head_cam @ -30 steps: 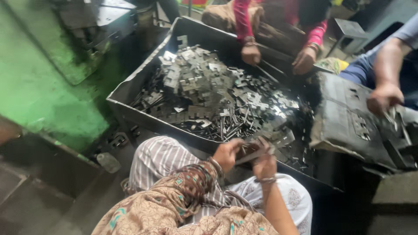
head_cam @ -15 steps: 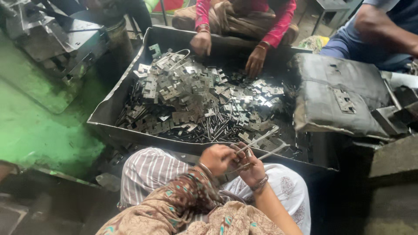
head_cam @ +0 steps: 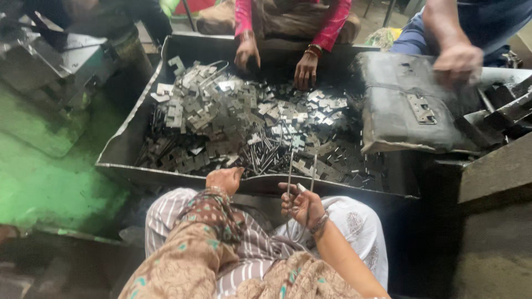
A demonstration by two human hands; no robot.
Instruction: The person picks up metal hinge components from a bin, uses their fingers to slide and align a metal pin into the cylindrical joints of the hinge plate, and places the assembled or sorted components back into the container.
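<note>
A wide dark metal tray [head_cam: 119, 152] lies in front of me, filled with several flat grey metal hinge plates [head_cam: 216, 113] and thin metal pins [head_cam: 266, 158]. My left hand [head_cam: 223, 180] is curled in a loose fist over the tray's near rim; whether it holds anything is hidden. My right hand [head_cam: 300, 205] sits just below the rim, fingers closed on two thin metal pins [head_cam: 302, 174] that stick upward over the tray.
Across the tray a person in pink sleeves has both hands [head_cam: 277, 58] among the plates. At right another person's hand [head_cam: 457, 61] rests above a dark padded block [head_cam: 410, 105] bearing a hinge. A green-stained floor [head_cam: 44, 177] and machinery [head_cam: 50, 61] lie left.
My view has moved closer over the tray. My hands have separated: the left moved to the rim, the right now holds the pins upright.
</note>
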